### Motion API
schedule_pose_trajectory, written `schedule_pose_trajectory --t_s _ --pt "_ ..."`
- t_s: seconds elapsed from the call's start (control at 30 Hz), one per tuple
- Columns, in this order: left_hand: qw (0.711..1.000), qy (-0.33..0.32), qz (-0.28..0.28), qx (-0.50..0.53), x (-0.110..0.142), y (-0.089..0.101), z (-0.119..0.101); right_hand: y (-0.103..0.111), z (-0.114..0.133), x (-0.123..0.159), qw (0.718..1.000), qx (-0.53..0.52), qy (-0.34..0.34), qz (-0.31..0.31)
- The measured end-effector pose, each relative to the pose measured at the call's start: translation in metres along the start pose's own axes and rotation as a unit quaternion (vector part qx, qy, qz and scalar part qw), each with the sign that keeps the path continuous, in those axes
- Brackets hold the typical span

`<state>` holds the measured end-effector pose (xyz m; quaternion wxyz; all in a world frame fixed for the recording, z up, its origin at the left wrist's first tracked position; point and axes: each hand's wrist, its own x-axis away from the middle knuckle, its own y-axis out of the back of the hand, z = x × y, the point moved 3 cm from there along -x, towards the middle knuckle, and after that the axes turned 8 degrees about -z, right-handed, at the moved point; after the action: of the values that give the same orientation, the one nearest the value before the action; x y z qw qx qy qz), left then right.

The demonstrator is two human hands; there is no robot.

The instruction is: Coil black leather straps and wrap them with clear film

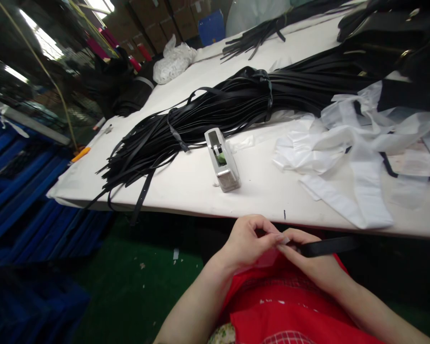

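Both hands meet over my lap, below the front edge of the white table (200, 186). My right hand (308, 258) is closed around a black strap (329, 245) that sticks out to the right. My left hand (249, 241) pinches at the strap's near end, where a piece of clear tape or film (267, 258) shows between the fingertips. A grey tape dispenser (222, 160) stands on the table just beyond my hands. Behind it lies a large bundle of black straps (218, 114).
Crumpled white plastic bags (347, 148) lie on the table at right. More black straps (258, 33) and dark bags (390, 28) sit at the far end, with a white sack (174, 62). Blue crates (17, 191) stand left of the table, above a green floor (129, 286).
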<state>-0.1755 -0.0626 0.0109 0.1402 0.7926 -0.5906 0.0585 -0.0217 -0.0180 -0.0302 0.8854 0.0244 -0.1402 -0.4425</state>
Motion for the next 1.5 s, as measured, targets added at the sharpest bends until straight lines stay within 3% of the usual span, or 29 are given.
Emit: schedule_pose_trajectory --t_s 0.17,0.27,0.37,0.57,0.93,1.17,1.37,1.5 --pt "1.000 0.003 -0.021 -0.007 0.003 0.009 0.004 0.006 0.000 -0.002 0.999 -0.005 0.031 -0.005" --pt "0.997 -0.017 0.008 -0.075 0.006 0.008 0.006 0.010 0.004 0.000 0.998 -0.015 0.056 -0.013" --pt "0.991 0.014 0.059 -0.117 0.010 0.004 0.013 0.018 0.009 0.000 0.996 -0.014 0.075 -0.047" --pt "0.982 0.045 0.080 -0.166 0.013 0.004 0.019 0.028 0.011 0.001 0.992 0.000 0.085 -0.088" --pt "0.978 0.027 0.097 -0.184 0.018 0.004 0.024 0.021 0.006 -0.001 0.995 -0.022 0.085 -0.052" --pt "0.969 0.037 0.095 -0.227 0.019 0.005 0.023 0.018 0.001 -0.002 0.998 -0.050 -0.039 -0.030" --pt "0.974 0.020 0.134 -0.184 0.021 0.000 0.020 0.014 0.006 0.002 0.994 -0.081 -0.062 -0.024" --pt "0.986 0.001 0.101 -0.135 0.020 -0.011 0.021 0.009 0.007 0.005 0.995 -0.066 -0.072 0.009"
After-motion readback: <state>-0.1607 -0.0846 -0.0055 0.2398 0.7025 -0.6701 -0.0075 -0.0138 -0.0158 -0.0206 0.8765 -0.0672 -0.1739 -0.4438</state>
